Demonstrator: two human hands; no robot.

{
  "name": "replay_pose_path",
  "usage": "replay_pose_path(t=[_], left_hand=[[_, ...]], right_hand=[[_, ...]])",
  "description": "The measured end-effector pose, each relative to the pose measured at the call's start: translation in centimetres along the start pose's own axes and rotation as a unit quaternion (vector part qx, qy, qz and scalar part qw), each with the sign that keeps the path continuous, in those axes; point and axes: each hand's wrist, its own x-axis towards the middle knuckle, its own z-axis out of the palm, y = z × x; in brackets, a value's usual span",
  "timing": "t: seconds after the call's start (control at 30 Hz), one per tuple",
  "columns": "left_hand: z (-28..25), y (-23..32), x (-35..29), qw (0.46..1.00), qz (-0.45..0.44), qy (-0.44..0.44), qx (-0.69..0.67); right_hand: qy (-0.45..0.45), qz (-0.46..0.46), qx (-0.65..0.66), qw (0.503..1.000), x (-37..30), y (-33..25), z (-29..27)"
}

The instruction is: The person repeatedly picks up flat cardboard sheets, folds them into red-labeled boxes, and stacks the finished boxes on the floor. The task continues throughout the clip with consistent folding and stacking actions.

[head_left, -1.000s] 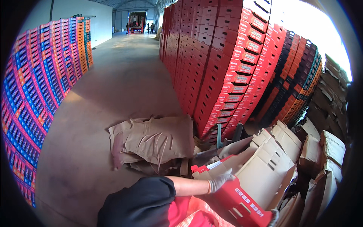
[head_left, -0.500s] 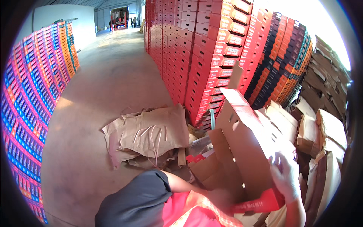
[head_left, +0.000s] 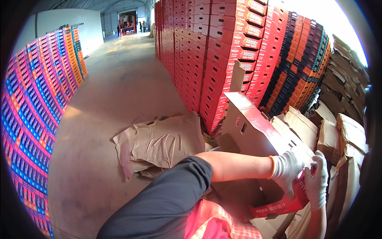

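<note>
A half-folded cardboard carton (head_left: 254,139), brown inside and red outside, lies tilted across my lap side at the lower right. One long wall stands up, and its red end panel (head_left: 276,206) faces the bottom edge. My left hand (head_left: 289,165), in a pale knitted glove with an orange cuff, reaches across the carton and grips its near right corner. Close beside it, my right hand (head_left: 318,181), gloved too, has its fingers bent round the same corner from outside. The two hands almost touch. My left forearm hides part of the carton's inside.
Tall stacks of red cartons (head_left: 187,55) rise ahead, with dark and orange cartons (head_left: 296,63) behind. Flat brown cardboard (head_left: 159,139) lies on the floor. Bundled brown packs (head_left: 330,135) crowd the right. Pink and blue cartons (head_left: 36,107) line the left; people (head_left: 141,26) stand far off.
My left hand has come up from low inside the carton, across to the right corner beside my right hand. The carton's raised wall has shifted slightly left.
</note>
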Motion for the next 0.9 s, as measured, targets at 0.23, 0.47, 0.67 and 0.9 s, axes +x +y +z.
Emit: replay_pose_path(t=[0.23,0.47,0.67,0.9], left_hand=[[0.1,-2.0,1.3,0.997,0.074,-0.034,0.019],[2.4,-2.6,1.5,0.998,0.056,0.029,0.009],[4.0,-2.7,0.2,0.996,-0.001,0.08,-0.034],[3.9,-5.2,0.2,0.869,-0.132,0.203,-0.431]], right_hand=[[-0.074,0.162,0.106,0.978,-0.7,3.5,-2.4],[-0.09,-0.107,-0.157,0.978,1.1,6.0,0.9],[-0.148,0.09,0.01,0.985,2.7,6.6,5.0],[-0.221,-0.038,0.013,0.975,2.0,-0.7,3.2]])
